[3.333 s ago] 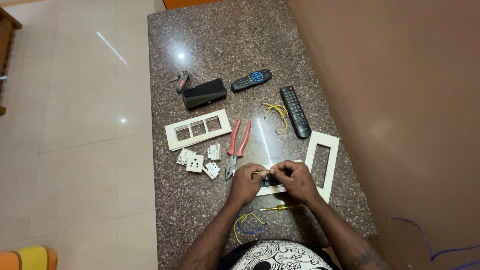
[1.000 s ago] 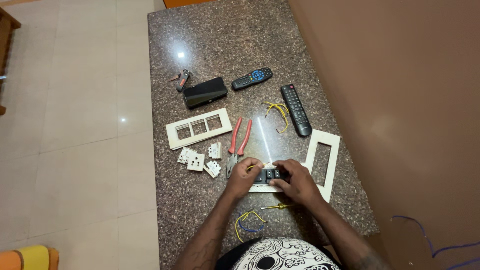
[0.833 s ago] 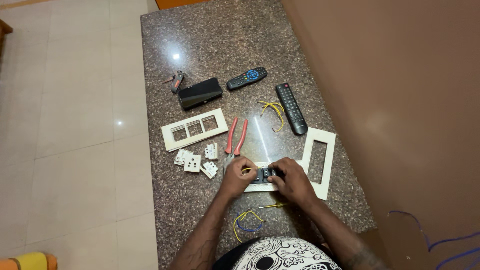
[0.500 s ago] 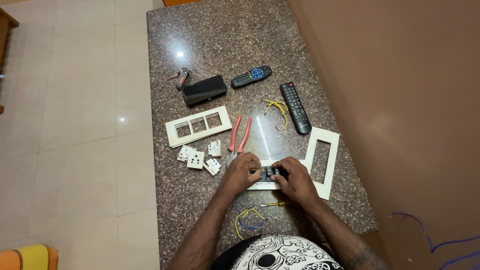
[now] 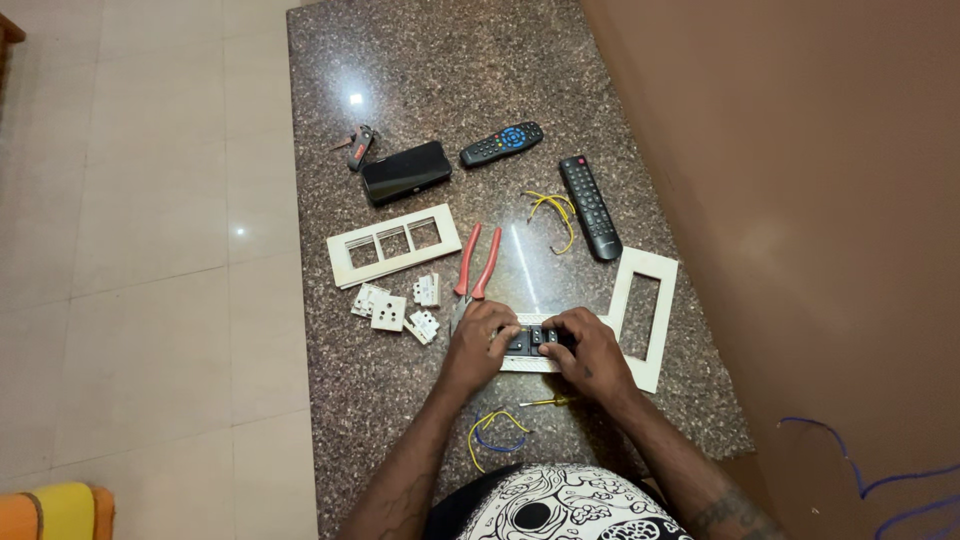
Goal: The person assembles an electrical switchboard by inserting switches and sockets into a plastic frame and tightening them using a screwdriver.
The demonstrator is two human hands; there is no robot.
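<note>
hands (image 5: 478,345) (image 5: 590,350) pressing dark switch modules (image 5: 531,340) into white frame (image 5: 522,362)

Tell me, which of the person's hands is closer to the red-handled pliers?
Left. The left hand lies just below the pliers, almost at their nose. The right hand sits farther right, on the white switch frame both hands hold.

a room in a home

granite worktop (image 5: 450,90) beside a tiled floor (image 5: 140,250), with two remotes (image 5: 590,207) and switch plates (image 5: 394,245) lying on it.
</note>
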